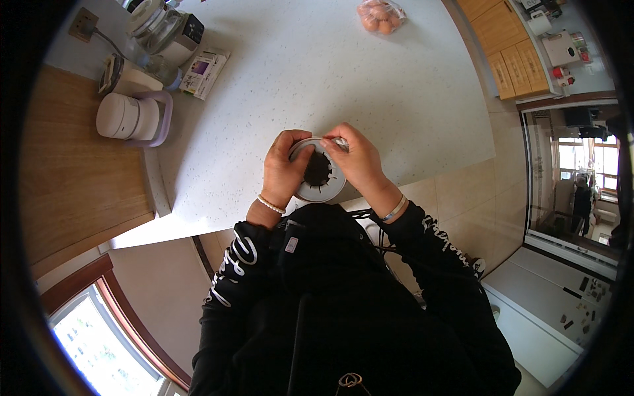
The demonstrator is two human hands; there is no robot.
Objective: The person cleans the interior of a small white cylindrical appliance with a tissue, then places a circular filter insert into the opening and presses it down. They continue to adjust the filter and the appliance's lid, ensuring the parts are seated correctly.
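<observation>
Close in front of my body, at the counter's near edge, I hold a round white piece (323,193) with a dark round middle and small dark notches around it. Its exact kind I cannot make out. My left hand (285,168) is closed on its left rim, with the thumb bent over the top towards the dark middle. At the upper right rim, my right hand (356,157) has thumb and fingers closed on the edge. What lies inside the dark middle is not clear.
A clear bag of brown eggs (381,16) lies on the far side of the speckled white counter (409,112). At the left stand a white appliance with a lilac handle (129,117), a glass-topped appliance (165,30) and a flat packet (203,72). A wooden panel (86,152) borders the counter's left.
</observation>
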